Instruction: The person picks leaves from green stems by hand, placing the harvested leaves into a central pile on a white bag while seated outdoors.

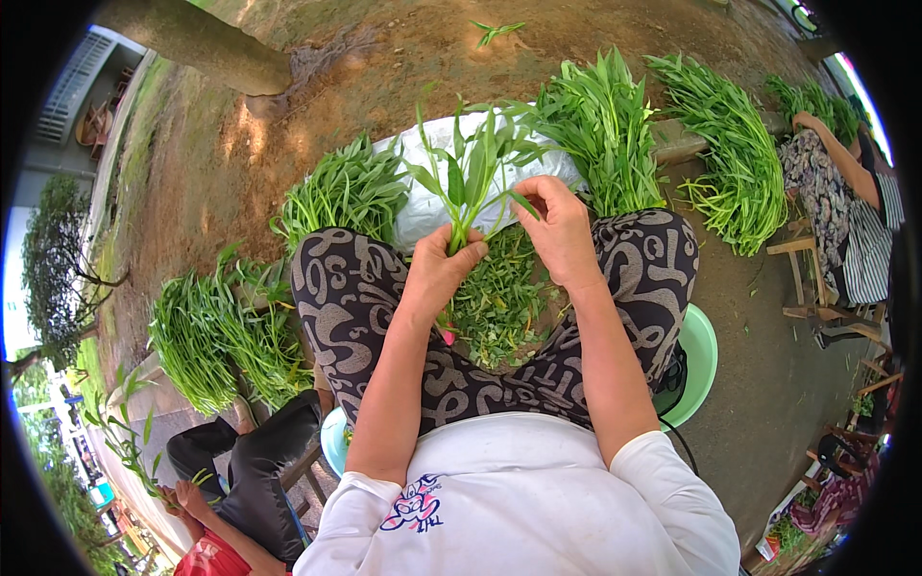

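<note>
L hand point(447, 261) clamps greens bunch point(471, 180) low, over leaf pile point(499, 312) btwn knees point(331, 257), R hand point(560, 235) pinches a side leaf point(523, 204); prob. light, bendy, easily bruised, so best gripped gently nr stem bases.

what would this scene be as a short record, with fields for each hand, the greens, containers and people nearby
left hand: holds a bunch of greens by the stems
right hand: fingertips at a leaf beside the bunch, grip unclear
between the knees: leaf scraps
beyond the knees: white bag, left pile and right pile of greens
containers: green basin by the right leg
people: red-topped person, left; striped-topped person, right
</note>
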Tool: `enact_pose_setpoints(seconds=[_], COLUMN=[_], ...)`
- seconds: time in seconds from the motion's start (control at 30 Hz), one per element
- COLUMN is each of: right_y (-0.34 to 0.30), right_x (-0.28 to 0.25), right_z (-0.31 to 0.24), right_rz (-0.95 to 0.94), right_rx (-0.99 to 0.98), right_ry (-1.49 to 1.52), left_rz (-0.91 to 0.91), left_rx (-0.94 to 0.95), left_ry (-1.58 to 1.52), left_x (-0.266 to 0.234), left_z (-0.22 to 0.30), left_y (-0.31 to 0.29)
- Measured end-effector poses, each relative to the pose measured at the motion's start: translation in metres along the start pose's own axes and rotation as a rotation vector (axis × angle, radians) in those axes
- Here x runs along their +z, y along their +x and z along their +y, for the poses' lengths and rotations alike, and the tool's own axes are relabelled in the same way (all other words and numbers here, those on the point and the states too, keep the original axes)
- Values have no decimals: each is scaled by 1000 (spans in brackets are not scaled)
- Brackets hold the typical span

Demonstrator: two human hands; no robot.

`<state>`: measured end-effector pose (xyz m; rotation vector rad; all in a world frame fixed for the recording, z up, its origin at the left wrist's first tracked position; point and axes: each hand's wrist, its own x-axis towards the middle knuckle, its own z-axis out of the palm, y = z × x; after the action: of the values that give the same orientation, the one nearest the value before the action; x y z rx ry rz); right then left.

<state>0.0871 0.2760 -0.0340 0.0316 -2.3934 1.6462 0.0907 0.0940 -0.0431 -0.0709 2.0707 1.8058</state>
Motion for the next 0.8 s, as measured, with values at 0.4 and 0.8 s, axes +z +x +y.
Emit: enact_pose_setpoints(seconds=[0.4, 0.8], right_y=[-2, 1], right_x=[-7, -3], right_z=[-2, 6], right_rz=[-54, -36], right_rx=[-73, 0], right_ry=[-186, 161], left_rz=[183, 111], left_rx=[-54, -51], left_ry=[-249, -314], left_x=[-3, -6], left_z=[4, -2], left_y=[2, 4])
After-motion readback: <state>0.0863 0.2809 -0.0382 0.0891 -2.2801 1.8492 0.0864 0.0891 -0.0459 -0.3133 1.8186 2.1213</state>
